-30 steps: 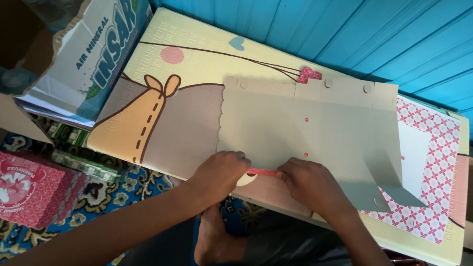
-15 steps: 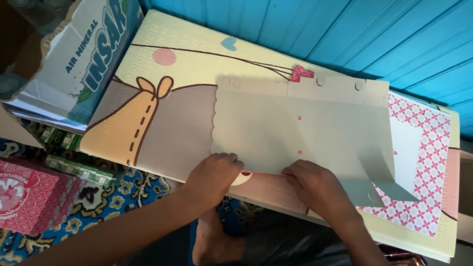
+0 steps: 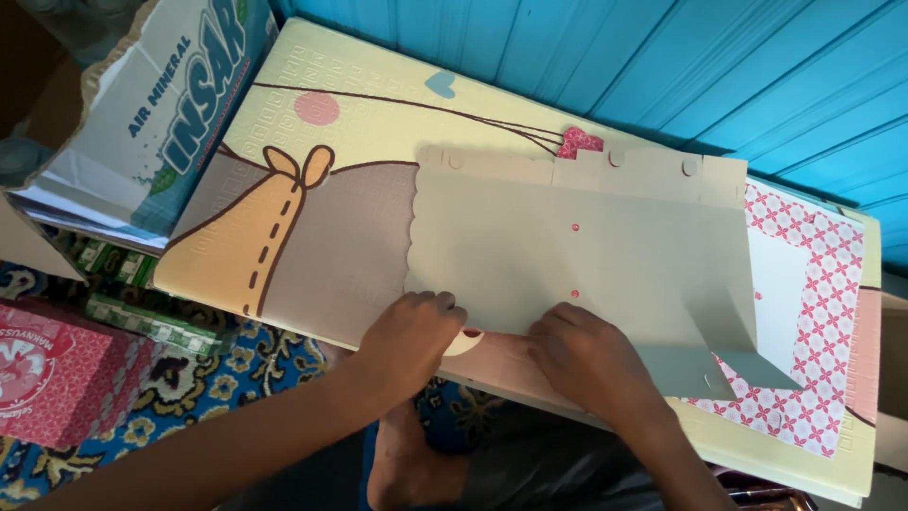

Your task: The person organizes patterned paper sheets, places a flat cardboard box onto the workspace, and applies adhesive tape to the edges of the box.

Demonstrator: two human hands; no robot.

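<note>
A grey die-cut cardboard sheet [image 3: 586, 255] with a scalloped left edge and small round holes lies flat on a pale yellow foam play mat [image 3: 369, 123] printed with a cartoon animal. My left hand [image 3: 411, 336] presses down on the sheet's near left corner, fingers curled over a small round tab. My right hand [image 3: 586, 360] lies flat on the sheet's near edge, a little to the right. A folded flap [image 3: 747, 369] sticks out at the sheet's lower right. Neither hand lifts anything.
A cardboard carton [image 3: 161, 114] stands at the upper left. A pink patterned box [image 3: 52, 378] rests on a blue patterned rug [image 3: 236, 378] at lower left. A blue plank wall [image 3: 709, 66] runs behind the mat. Pink-patterned paper [image 3: 813, 331] lies right. My bare foot [image 3: 407, 464] shows below.
The red strip seen between my hands a second ago is hidden now. Both hands have closed in on the sheet's near edge and press it down.
</note>
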